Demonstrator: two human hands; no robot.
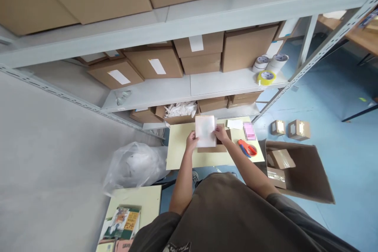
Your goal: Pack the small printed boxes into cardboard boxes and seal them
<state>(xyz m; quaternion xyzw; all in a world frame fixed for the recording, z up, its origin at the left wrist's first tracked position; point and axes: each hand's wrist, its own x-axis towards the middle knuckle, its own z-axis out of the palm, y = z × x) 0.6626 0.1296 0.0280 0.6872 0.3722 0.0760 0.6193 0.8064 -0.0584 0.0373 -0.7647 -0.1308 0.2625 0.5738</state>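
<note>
Between my hands is a flat white rectangular packet (206, 132), held up over the pale yellow table (180, 157). My left hand (191, 141) pinches its left edge, and my right hand (221, 133) grips the right edge. What the packet contains cannot be made out. Under it lies an open cardboard box (220, 148), partly covered by the packet and my right hand. To the right on the table are an orange-red tape dispenser (247, 148) with blue on it, a pink pad (249, 131) and a white paper slip (234, 124).
A metal shelf rack (206, 86) with cardboard boxes rises behind the table. Tape rolls (266, 77) stand on its middle shelf. A large open carton (307, 173) holding small boxes is on the right floor. At left are a clear plastic bag (136, 165) and books (124, 222).
</note>
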